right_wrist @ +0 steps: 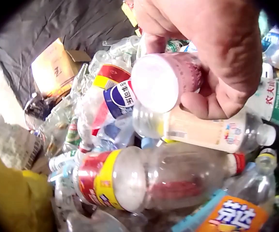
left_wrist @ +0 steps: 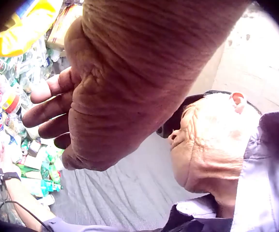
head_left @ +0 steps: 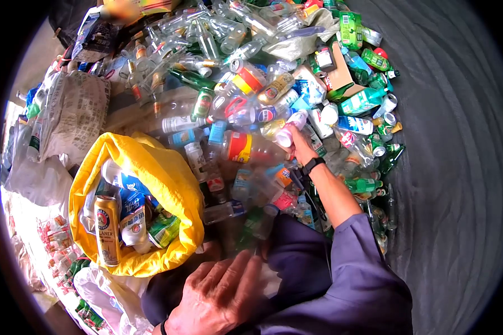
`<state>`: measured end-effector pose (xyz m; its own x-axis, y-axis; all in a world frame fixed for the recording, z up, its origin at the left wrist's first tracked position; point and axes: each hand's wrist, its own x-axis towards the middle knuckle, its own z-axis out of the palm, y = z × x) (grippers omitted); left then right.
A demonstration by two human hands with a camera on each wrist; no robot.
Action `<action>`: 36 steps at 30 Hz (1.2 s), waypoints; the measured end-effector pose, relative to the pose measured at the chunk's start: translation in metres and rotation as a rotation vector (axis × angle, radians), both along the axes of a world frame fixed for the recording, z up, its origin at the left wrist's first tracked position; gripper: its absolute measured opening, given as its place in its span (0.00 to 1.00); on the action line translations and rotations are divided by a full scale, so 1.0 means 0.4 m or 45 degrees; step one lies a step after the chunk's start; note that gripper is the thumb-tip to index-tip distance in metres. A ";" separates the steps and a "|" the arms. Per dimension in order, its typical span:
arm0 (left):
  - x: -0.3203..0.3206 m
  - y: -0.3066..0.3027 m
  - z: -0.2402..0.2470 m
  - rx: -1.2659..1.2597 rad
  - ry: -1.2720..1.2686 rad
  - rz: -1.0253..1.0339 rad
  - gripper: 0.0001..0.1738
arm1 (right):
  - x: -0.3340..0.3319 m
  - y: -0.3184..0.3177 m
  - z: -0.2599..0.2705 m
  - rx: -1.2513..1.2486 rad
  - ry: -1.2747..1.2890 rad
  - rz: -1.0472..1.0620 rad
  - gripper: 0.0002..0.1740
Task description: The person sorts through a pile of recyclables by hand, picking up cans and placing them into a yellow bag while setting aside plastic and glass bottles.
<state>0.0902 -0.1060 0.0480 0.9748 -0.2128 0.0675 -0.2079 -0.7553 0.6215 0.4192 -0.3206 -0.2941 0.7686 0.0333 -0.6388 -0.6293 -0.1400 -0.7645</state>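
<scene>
Our right hand point(head_left: 303, 148) had its fingers curled round one small pink bottle point(head_left: 286, 135), held just above the heap of bottles point(head_left: 246, 84), too many to count. Our left hand point(head_left: 218, 296), fingers spread and empty, lay near one yellow sack point(head_left: 167, 173) with one tall gold can point(head_left: 107, 229) inside.

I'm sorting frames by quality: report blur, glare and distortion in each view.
Head view: fisheye bend, dark round border, sun glare on the yellow bag, bottles beside it smeared. Left wrist view: left hand too close, soft, blocking most. Right wrist view: right hand and pink bottle fairly clear, edges blurred.
</scene>
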 end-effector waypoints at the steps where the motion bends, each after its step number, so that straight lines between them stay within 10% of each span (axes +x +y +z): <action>1: -0.002 0.001 -0.001 0.015 0.010 0.001 0.23 | -0.029 -0.011 0.035 -0.052 -0.067 0.082 0.25; 7: -0.009 0.007 -0.002 0.046 0.042 -0.019 0.24 | -0.040 -0.170 0.006 -0.703 -0.256 0.280 0.42; 18: 0.015 0.010 -0.014 0.090 0.085 -0.054 0.25 | 0.153 -0.295 0.094 -1.523 -0.651 0.075 0.38; 27: 0.026 0.027 -0.024 0.163 0.123 -0.008 0.25 | 0.319 -0.696 0.001 -1.101 -0.812 -0.168 0.34; 36: 0.053 0.018 -0.023 0.213 0.180 -0.052 0.25 | 0.234 -0.620 0.066 -0.943 -0.694 -0.231 0.39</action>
<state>0.1113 -0.0989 0.0386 0.9624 -0.2491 -0.1085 -0.1604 -0.8432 0.5131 0.5127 -0.5687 -0.2677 0.9217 -0.3879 0.0004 -0.2705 -0.6436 -0.7160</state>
